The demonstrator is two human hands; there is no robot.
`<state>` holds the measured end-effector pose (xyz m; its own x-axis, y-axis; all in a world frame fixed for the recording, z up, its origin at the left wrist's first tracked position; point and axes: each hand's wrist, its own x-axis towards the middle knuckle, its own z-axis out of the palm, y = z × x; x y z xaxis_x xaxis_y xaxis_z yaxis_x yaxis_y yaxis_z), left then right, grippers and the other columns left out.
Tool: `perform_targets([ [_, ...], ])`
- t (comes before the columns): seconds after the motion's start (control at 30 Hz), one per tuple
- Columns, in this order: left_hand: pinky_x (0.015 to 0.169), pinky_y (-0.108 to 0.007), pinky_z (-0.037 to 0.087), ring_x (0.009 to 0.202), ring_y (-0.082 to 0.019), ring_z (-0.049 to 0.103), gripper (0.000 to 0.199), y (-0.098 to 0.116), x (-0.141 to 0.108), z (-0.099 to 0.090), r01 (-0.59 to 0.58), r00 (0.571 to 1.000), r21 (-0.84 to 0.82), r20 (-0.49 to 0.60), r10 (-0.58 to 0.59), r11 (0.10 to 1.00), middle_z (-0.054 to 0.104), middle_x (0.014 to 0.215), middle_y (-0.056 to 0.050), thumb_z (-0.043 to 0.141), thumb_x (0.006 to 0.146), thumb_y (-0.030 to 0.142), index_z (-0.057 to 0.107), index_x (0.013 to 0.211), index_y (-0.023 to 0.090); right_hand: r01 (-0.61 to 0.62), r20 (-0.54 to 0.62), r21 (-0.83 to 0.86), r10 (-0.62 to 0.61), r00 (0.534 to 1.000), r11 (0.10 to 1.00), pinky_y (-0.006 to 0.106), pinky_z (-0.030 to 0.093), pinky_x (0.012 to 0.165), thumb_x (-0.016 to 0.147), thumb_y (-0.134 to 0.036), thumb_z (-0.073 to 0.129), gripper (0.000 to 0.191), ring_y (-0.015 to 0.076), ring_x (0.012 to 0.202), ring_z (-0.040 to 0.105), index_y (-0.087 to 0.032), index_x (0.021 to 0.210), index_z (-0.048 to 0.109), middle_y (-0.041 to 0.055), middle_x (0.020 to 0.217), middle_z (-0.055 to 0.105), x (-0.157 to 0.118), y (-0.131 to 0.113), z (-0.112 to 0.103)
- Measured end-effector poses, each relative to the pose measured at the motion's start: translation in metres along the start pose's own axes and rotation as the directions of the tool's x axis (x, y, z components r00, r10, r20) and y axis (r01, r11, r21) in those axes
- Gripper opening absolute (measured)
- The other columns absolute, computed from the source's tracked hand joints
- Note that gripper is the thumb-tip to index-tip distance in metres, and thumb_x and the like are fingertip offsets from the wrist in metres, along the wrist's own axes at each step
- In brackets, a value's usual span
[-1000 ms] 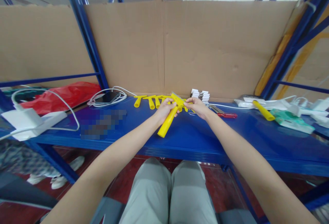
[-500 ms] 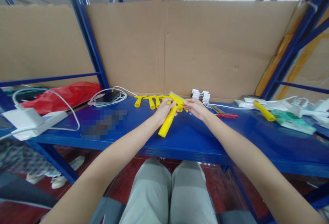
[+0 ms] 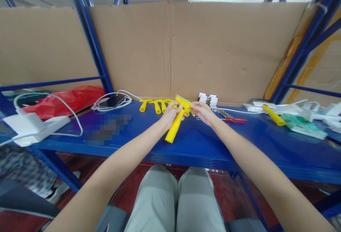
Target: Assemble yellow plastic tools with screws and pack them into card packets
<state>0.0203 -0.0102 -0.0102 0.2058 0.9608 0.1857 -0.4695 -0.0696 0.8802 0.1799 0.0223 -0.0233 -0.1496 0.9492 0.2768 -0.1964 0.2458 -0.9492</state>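
My left hand (image 3: 170, 115) is closed around a yellow scraper (image 3: 174, 129), at the join of its handle and head. Its round, hollow-looking handle slants down toward me, and a thin pale strip edges its wide head. My right hand (image 3: 201, 112) pinches the right end of that head between thumb and fingers. Behind my hands, several more yellow T-shaped scrapers (image 3: 143, 106) lie in a row on the blue shelf. My fingers partly hide some of them.
White clip-like parts (image 3: 208, 100) stand at the back, near a red-handled screwdriver (image 3: 236, 120). A yellow tube (image 3: 274, 115) and a green packet (image 3: 305, 126) lie right. To the left are a coiled white cable (image 3: 102, 103), a red bag (image 3: 66, 100) and a white charger (image 3: 25, 125).
Both hands keep their hold, and the scraper's handle end has shifted very slightly to the right. At lower left, another person's leg and shoe have moved.
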Motion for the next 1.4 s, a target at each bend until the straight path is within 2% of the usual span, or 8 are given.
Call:
perform_targets([
  [0.13,0.038,-0.020,0.038,0.043,-0.012,0.056,0.018,-0.001,0.001,0.000,-0.011,1.000,0.020,-0.002,0.011,1.000,0.058,0.070,0.000,0.048,0.082,0.003,0.042,0.085,0.019,0.124,-0.114,-0.132,-0.139,0.984,0.984,0.023,0.047,0.056,0.054,-0.032,0.083,0.044,0.0085,0.061,0.058,-0.021,0.080,0.049,-0.0050,0.075,0.058,0.002,0.001,-0.002],
  [0.5,0.039,-0.019,0.039,0.044,-0.011,0.056,0.019,0.001,0.000,0.000,0.014,1.000,0.038,0.015,-0.015,0.999,0.058,0.070,0.000,0.049,0.083,0.004,0.039,0.086,0.020,0.167,0.000,-0.165,-0.169,0.986,0.972,0.025,0.048,0.059,0.052,-0.044,0.082,0.050,0.0110,0.065,0.060,-0.022,0.076,0.045,-0.0047,0.072,0.057,0.008,0.007,-0.011],
  [0.6,0.039,-0.019,0.040,0.043,-0.010,0.056,0.019,0.000,0.001,-0.001,0.019,1.000,0.057,0.004,-0.020,0.998,0.058,0.070,0.001,0.048,0.083,0.004,0.039,0.087,0.020,0.200,0.018,-0.281,-0.203,0.979,0.939,0.027,0.047,0.058,0.060,-0.045,0.078,0.042,0.0123,0.064,0.059,-0.022,0.077,0.047,-0.0029,0.072,0.057,0.009,0.008,-0.012],
  [0.7,0.039,-0.019,0.040,0.043,-0.011,0.056,0.019,0.000,0.001,0.000,0.026,0.999,0.072,-0.030,-0.023,0.997,0.057,0.069,0.001,0.048,0.083,0.004,0.039,0.087,0.020,0.292,0.069,-0.499,-0.298,0.952,0.816,0.029,0.046,0.060,0.072,-0.041,0.067,0.027,0.0144,0.065,0.056,-0.022,0.075,0.049,-0.0007,0.071,0.055,0.009,0.008,-0.013],
  [0.9,0.038,-0.020,0.040,0.043,-0.012,0.057,0.017,0.000,0.000,0.000,0.035,0.999,0.091,-0.045,-0.031,0.995,0.058,0.069,0.001,0.046,0.085,0.005,0.038,0.087,0.020,0.516,0.242,-0.734,-0.541,0.806,0.440,0.035,0.047,0.077,0.080,-0.022,0.050,0.006,0.0190,0.082,0.054,-0.022,0.074,0.047,0.0048,0.081,0.054,0.007,0.005,-0.011],
  [1.03,0.039,-0.020,0.040,0.043,-0.013,0.058,0.019,-0.002,0.001,0.000,0.037,0.999,0.098,-0.040,-0.033,0.995,0.058,0.066,0.001,0.048,0.084,0.006,0.039,0.090,0.021,0.521,0.296,-0.775,-0.524,0.799,0.358,0.037,0.045,0.079,0.076,-0.016,0.048,0.009,0.0201,0.082,0.054,-0.022,0.071,0.043,0.0060,0.081,0.054,0.006,0.003,-0.011],
  [1.2,0.039,-0.019,0.040,0.042,-0.013,0.057,0.020,-0.004,0.000,-0.001,0.030,0.999,0.134,-0.024,-0.027,0.990,0.057,0.062,0.002,0.048,0.083,0.005,0.039,0.091,0.020,0.497,0.274,-0.774,-0.501,0.821,0.392,0.035,0.045,0.078,0.074,-0.015,0.048,0.010,0.0189,0.079,0.053,-0.022,0.069,0.044,0.0040,0.077,0.053,0.007,0.005,-0.011],
  [1.4,0.039,-0.019,0.040,0.044,-0.011,0.057,0.018,-0.003,0.004,0.008,0.082,0.997,0.140,-0.008,-0.082,0.987,0.059,0.066,0.001,0.043,0.088,0.004,0.038,0.091,0.020,0.318,0.119,-0.714,-0.340,0.933,0.624,0.027,0.044,0.066,0.071,-0.020,0.052,0.002,0.0142,0.068,0.053,-0.020,0.070,0.051,-0.0001,0.070,0.056,0.009,-0.003,-0.018],
])
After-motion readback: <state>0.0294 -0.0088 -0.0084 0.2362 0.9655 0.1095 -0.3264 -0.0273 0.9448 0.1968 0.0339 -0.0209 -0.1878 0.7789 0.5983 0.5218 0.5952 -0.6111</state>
